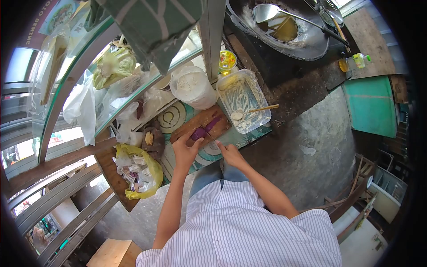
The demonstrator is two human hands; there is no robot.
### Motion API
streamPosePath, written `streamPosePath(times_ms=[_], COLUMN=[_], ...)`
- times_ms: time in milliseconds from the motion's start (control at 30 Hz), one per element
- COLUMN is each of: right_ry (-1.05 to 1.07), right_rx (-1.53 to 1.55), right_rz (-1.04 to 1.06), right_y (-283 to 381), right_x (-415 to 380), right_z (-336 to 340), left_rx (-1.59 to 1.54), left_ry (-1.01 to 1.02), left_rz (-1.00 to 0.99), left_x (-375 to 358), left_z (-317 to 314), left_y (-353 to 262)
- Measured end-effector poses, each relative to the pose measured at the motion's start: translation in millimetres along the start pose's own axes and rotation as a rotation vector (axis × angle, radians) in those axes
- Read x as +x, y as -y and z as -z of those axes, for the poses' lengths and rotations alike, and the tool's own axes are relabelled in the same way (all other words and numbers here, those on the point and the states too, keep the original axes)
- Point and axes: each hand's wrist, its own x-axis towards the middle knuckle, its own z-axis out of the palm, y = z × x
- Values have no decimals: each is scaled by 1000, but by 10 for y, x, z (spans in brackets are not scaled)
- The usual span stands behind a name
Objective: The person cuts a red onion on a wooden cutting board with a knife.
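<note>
A wooden cutting board (181, 131) lies in front of me on the patterned table cover. On it is a deep-purple root vegetable (199, 133), which looks like a purple sweet potato. My left hand (184, 153) holds this piece near the board's front edge, fingers closed against it. In my right hand (230, 155) is a knife (211, 136), its thin blade pointing at the vegetable's right side. Cut purple slices (214, 122) lie farther back on the board. The knife's handle is mostly hidden by my fingers.
A plastic tub of batter (223, 91) with a spoon (262, 108) stands right of the board. A white bucket (191, 86) is behind. A large wok (291, 29) sits at the back right. A yellow bag of waste (153, 171) is at the left.
</note>
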Motion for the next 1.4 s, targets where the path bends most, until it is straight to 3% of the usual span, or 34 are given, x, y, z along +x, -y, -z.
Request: streamPosePath(times_ms=[67, 167, 300, 367, 567, 767, 900, 1100, 1400], right_ry=[-41, -68, -132, -167, -176, -165, -195, -215, -256], right_rx=[-21, -50, -76, -129, -143, -233, -318, -403, -495], right_rz=[-2, -18, 25, 40, 53, 159, 182, 227, 280], right_y=[22, 145, 351, 290, 374, 700, 662, 770, 879], right_x=[-29, -74, -279, -283, -399, -803, -800, -778, -639], right_z=[63, 175, 244, 166, 214, 333, 278, 266, 223], left_rx=[-17, -108, -130, -84, -294, -265, -327, -481, -189], left_ry=[143, 219, 138, -3, -66, -62, 5, -54, -23], left_rz=[122, 47, -2, 43, 279, 321, 334, 328, 196], left_x=[18, 35, -17, -69, -151, -145, -185, -177, -110], left_z=[74, 58, 59, 16, -106, -101, -153, -150, -70], left_y=[22, 202, 16, 45, 44, 78, 235, 184, 66])
